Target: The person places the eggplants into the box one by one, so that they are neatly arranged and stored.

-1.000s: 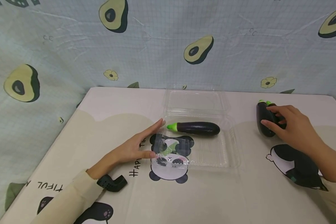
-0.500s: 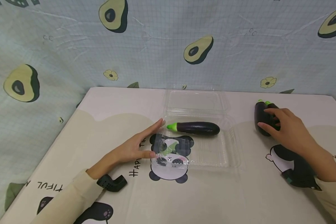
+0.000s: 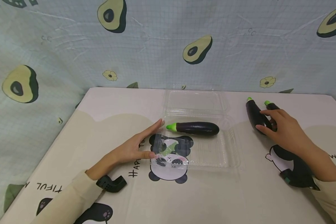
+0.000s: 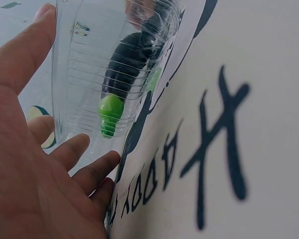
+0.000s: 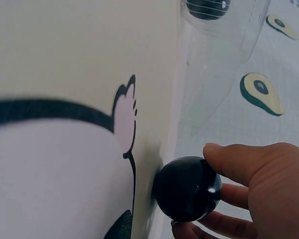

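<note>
A clear plastic clamshell container [image 3: 210, 152] lies opened on the table, its lid [image 3: 196, 99] folded toward the back. Inside lies a dark eggplant [image 3: 198, 128], green tip to the left. My left hand [image 3: 131, 147] touches the container's left side with thumb and fingers spread. At the right, my right hand [image 3: 287, 132] grips a second eggplant [image 3: 253, 112] between thumb and fingers. Its rounded end [image 5: 184, 191] faces the right wrist camera. Another eggplant [image 3: 272, 106] lies just behind the right hand, mostly hidden by it.
A patterned cloth with panda prints [image 3: 169, 172] covers the table [image 3: 212, 199]. Behind it hangs a pale curtain [image 3: 156, 56] with avocado prints. A black strap piece [image 3: 112, 184] sits at the left wrist.
My right hand has shifted slightly left with its eggplant, which now tilts, its green tip swung left and away from the other eggplant. The left hand and container stay put.
</note>
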{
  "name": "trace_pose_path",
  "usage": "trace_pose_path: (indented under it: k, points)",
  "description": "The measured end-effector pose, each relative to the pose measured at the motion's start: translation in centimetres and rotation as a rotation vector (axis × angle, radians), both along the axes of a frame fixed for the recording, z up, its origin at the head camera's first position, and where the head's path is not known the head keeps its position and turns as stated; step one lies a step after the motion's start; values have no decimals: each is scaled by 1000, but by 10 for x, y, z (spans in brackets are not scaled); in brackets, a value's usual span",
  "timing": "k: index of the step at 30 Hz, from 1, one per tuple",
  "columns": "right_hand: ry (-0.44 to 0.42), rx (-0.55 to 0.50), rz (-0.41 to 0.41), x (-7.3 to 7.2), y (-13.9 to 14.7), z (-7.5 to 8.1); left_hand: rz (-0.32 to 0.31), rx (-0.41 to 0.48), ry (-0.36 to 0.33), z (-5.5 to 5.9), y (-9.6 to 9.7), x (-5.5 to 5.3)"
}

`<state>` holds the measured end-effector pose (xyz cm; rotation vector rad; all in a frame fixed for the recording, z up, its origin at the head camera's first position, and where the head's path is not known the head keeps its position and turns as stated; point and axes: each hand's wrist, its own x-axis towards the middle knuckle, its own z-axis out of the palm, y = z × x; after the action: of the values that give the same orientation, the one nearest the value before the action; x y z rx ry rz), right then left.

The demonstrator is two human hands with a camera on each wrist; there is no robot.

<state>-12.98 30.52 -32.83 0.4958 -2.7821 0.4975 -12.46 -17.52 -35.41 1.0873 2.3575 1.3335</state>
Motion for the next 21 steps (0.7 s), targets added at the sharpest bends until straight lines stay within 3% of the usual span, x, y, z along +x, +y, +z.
trace_pose_path:
  k: [10,21]
  points:
    - [-33,0,11,-1,0,0,-4,-2,7,-1,0,-1]
    - [-27,-36,85,1,-4,0,-2,-3,1,1,0,0]
